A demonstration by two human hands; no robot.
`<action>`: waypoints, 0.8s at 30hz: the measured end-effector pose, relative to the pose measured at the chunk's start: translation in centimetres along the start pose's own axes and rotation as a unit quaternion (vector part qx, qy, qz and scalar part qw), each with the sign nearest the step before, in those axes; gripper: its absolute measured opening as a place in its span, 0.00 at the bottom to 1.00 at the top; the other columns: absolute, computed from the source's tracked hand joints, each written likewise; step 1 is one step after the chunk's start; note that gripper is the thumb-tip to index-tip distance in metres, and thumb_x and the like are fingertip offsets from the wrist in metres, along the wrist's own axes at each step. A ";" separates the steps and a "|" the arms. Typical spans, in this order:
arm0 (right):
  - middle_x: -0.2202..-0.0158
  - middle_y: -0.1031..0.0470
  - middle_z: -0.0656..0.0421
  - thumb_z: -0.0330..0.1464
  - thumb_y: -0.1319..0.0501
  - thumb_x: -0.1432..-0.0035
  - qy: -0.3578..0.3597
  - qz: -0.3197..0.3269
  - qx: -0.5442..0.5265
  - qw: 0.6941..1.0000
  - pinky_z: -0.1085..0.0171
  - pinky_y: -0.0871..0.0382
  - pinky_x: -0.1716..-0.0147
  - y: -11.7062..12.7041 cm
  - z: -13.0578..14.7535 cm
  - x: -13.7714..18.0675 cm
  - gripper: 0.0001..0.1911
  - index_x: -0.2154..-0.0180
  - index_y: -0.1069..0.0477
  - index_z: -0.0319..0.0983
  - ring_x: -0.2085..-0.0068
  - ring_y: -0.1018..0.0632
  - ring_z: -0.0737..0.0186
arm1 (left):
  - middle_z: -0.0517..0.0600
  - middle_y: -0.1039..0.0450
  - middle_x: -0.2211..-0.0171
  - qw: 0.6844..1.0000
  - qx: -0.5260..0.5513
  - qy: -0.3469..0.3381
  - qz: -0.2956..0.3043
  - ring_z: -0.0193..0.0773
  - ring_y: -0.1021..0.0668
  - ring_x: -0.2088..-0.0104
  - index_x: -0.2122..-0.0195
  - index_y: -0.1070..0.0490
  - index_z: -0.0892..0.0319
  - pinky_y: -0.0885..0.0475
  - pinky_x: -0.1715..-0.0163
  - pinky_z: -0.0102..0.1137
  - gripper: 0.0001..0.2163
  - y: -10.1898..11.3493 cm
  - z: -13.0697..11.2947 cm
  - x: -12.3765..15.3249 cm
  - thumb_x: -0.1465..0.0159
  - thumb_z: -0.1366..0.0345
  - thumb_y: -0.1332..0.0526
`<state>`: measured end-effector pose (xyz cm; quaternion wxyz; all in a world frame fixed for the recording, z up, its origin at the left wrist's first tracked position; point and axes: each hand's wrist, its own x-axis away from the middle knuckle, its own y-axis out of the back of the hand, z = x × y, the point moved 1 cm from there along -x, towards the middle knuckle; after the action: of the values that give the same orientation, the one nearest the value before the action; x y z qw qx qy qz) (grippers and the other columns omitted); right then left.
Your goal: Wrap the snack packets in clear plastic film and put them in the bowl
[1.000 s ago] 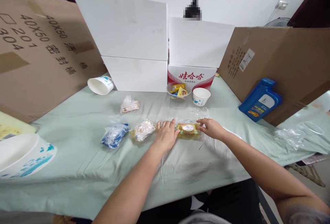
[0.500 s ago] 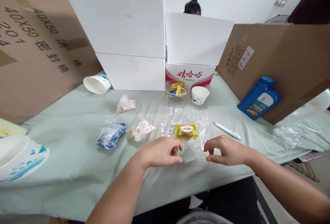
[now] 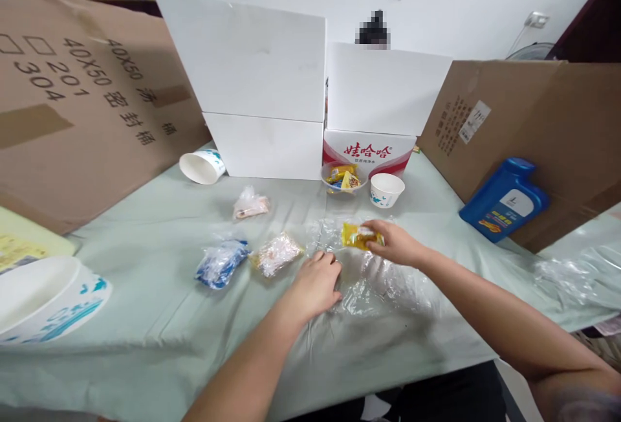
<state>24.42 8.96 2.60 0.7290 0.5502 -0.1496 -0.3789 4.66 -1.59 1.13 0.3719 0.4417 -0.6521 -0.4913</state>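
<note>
The packet point(image 3: 356, 235) carries print too small to read, and its right end is hidden by the right hand point(image 3: 395, 244), whose fingers pinch it. It is yellow and glossy, over the far edge of a crumpled clear bag point(image 3: 383, 283), mid-table point(image 3: 145, 266). The left hand point(image 3: 314, 285) rests on the bag's left edge, fingers loosely curled and grasping nothing.

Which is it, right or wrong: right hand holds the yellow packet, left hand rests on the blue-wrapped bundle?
Wrong on one point. The left hand rests on the edge of the clear plastic sheet, not on the blue-wrapped bundle, which lies apart from it, further left. The right hand does hold the yellow packet. The head view shows it.
</note>
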 end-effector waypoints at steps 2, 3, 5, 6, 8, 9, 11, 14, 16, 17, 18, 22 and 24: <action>0.55 0.25 0.53 0.33 0.40 0.43 0.007 -0.080 0.024 0.997 0.56 0.32 0.55 2.3 -0.2 -2.4 0.21 0.47 0.31 0.41 0.55 0.26 0.53 | 0.55 0.28 0.57 1.000 0.003 0.001 0.006 0.51 0.28 0.52 0.65 0.26 0.57 0.30 0.54 0.40 0.08 0.1 -0.1 -0.1 0.47 0.65 0.32; 0.55 0.26 0.52 0.33 0.40 0.43 0.016 -0.121 0.062 0.991 0.53 0.34 0.53 3.4 -0.3 -3.8 0.20 0.47 0.30 0.41 0.53 0.27 0.50 | 0.55 0.28 0.57 1.000 0.007 0.001 0.009 0.51 0.28 0.51 0.65 0.26 0.57 0.31 0.54 0.40 0.08 0.2 0.0 -0.1 0.47 0.65 0.32; 0.52 0.27 0.49 0.30 0.41 0.42 0.037 -0.184 0.156 0.970 0.47 0.40 0.48 5.1 -0.3 -7.0 0.19 0.49 0.28 0.41 0.48 0.32 0.44 | 0.55 0.28 0.57 1.000 0.016 -0.001 0.010 0.51 0.28 0.52 0.65 0.26 0.57 0.31 0.54 0.39 0.09 0.2 0.1 -0.2 0.47 0.64 0.32; 0.50 0.28 0.49 0.28 0.43 0.41 0.050 -0.199 0.194 0.959 0.44 0.44 0.45 5.6 -0.3 -8.6 0.18 0.49 0.28 0.41 0.46 0.34 0.43 | 0.55 0.28 0.57 1.000 0.022 -0.003 0.010 0.50 0.28 0.52 0.65 0.26 0.57 0.30 0.55 0.39 0.09 0.2 0.2 -0.2 0.47 0.64 0.32; 0.48 0.28 0.50 0.27 0.46 0.38 0.084 -0.187 0.247 0.947 0.41 0.50 0.43 5.7 -0.3 -11.6 0.17 0.50 0.27 0.41 0.42 0.38 0.42 | 0.55 0.28 0.56 0.999 0.029 -0.006 0.013 0.50 0.28 0.52 0.64 0.26 0.57 0.31 0.56 0.39 0.10 0.2 0.4 -0.2 0.47 0.64 0.32; 0.47 0.29 0.49 0.27 0.47 0.37 0.102 -0.154 0.260 0.948 0.41 0.51 0.42 5.4 -0.4 -12.9 0.17 0.51 0.26 0.41 0.40 0.40 0.42 | 0.55 0.28 0.55 0.999 0.030 -0.005 0.017 0.50 0.29 0.52 0.64 0.26 0.57 0.31 0.56 0.39 0.10 0.2 0.5 -0.3 0.47 0.64 0.31; 0.48 0.27 0.49 0.28 0.47 0.36 0.132 -0.052 0.266 0.954 0.44 0.48 0.42 4.3 -0.7 -15.1 0.15 0.54 0.24 0.39 0.40 0.39 0.43 | 0.55 0.28 0.54 0.999 0.034 0.001 0.030 0.51 0.29 0.51 0.63 0.27 0.57 0.31 0.55 0.40 0.11 0.1 0.5 -0.4 0.47 0.64 0.31; 0.53 0.23 0.51 0.32 0.44 0.37 0.151 0.068 0.248 0.954 0.52 0.41 0.43 2.3 -1.3 -16.8 0.13 0.56 0.23 0.38 0.45 0.31 0.50 | 0.55 0.28 0.53 0.998 0.044 0.002 0.038 0.51 0.30 0.50 0.63 0.27 0.57 0.32 0.53 0.41 0.12 0.2 0.5 -0.6 0.48 0.64 0.30; 0.54 0.22 0.53 0.33 0.44 0.37 0.146 0.083 0.241 0.956 0.55 0.40 0.43 1.5 -1.7 -17.2 0.13 0.55 0.23 0.39 0.46 0.29 0.53 | 0.56 0.28 0.53 0.998 0.044 -0.001 0.039 0.51 0.30 0.50 0.62 0.27 0.57 0.32 0.53 0.41 0.12 0.1 0.6 -0.6 0.48 0.63 0.30; 0.52 0.23 0.53 0.32 0.44 0.37 0.138 0.087 0.241 0.957 0.54 0.40 0.42 1.3 -1.8 -17.2 0.14 0.53 0.24 0.39 0.44 0.30 0.52 | 0.56 0.28 0.53 0.998 0.041 -0.002 0.040 0.51 0.30 0.50 0.62 0.27 0.57 0.32 0.53 0.41 0.12 0.0 0.6 -0.6 0.47 0.63 0.30; 0.48 0.25 0.53 0.31 0.44 0.38 0.127 0.086 0.240 0.959 0.51 0.42 0.41 1.2 -1.9 -17.0 0.16 0.51 0.25 0.39 0.41 0.33 0.50 | 0.55 0.28 0.53 0.999 0.038 -0.004 0.038 0.51 0.30 0.50 0.63 0.27 0.57 0.32 0.53 0.40 0.12 0.0 0.7 -0.6 0.47 0.62 0.30; 0.37 0.36 0.53 0.30 0.44 0.39 0.083 -0.013 0.206 0.975 0.39 0.52 0.39 1.7 -1.1 -14.7 0.22 0.43 0.33 0.38 0.33 0.48 0.40 | 0.54 0.27 0.57 0.999 0.044 -0.023 -0.001 0.48 0.28 0.54 0.65 0.27 0.57 0.31 0.56 0.38 0.09 -0.2 1.2 -0.4 0.46 0.63 0.32; 0.39 0.34 0.51 0.29 0.45 0.39 0.096 -0.080 0.165 0.978 0.42 0.49 0.39 1.9 -0.4 -12.3 0.21 0.44 0.32 0.37 0.34 0.45 0.43 | 0.53 0.26 0.60 0.998 0.056 -0.029 -0.027 0.47 0.27 0.56 0.65 0.26 0.57 0.31 0.56 0.38 0.07 0.1 1.4 -0.2 0.44 0.64 0.33</action>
<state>17.21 18.21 6.66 0.6060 0.7071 -0.0952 -0.3517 3.46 -0.93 0.86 0.3136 0.4648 -0.6769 -0.4768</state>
